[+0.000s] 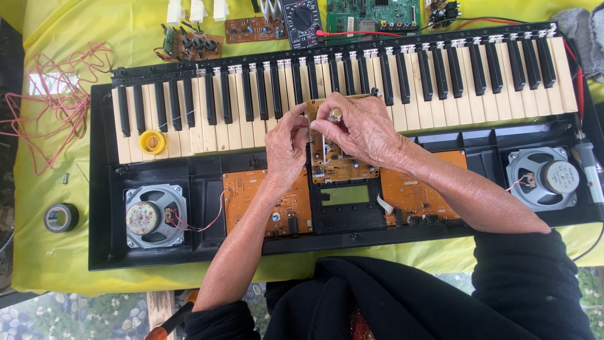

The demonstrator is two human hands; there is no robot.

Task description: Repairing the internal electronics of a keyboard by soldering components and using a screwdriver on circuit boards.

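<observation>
Left hand: my left hand (284, 148) is curled, fingertips pinched against the left edge of the small orange-brown circuit board (336, 165) I hold up over the opened keyboard.
Right hand: my right hand (360, 129) is closed over the top of that same board, thumb and forefinger nipping a small silvery cylindrical part (335, 114) at its upper end.
Board's place: it stands at the middle of the black electronic keyboard with its cover off (189, 182), just above the grey-green display panel (345, 195) and partly across the cream and black keys (440, 82).
Inside the case: a flat orange circuit board (251, 201) lies to the left of the display and another (412, 192) to the right; a round grey speaker (154, 215) sits at the left end, its twin (542, 178) at the right end.
On the keys: a yellow roll of tape (153, 142) rests near the left end.
Desk: the desk wears a yellow-green cloth (69, 157); a tangle of pink wire (53, 101) and a dark roll of tape (61, 217) lie left of the keyboard.
Far edge: a black multimeter with a round dial (302, 20), a green circuit board (371, 16) and a small brown board (255, 29) lie beyond the keys.
Sleeves: I wear black.
</observation>
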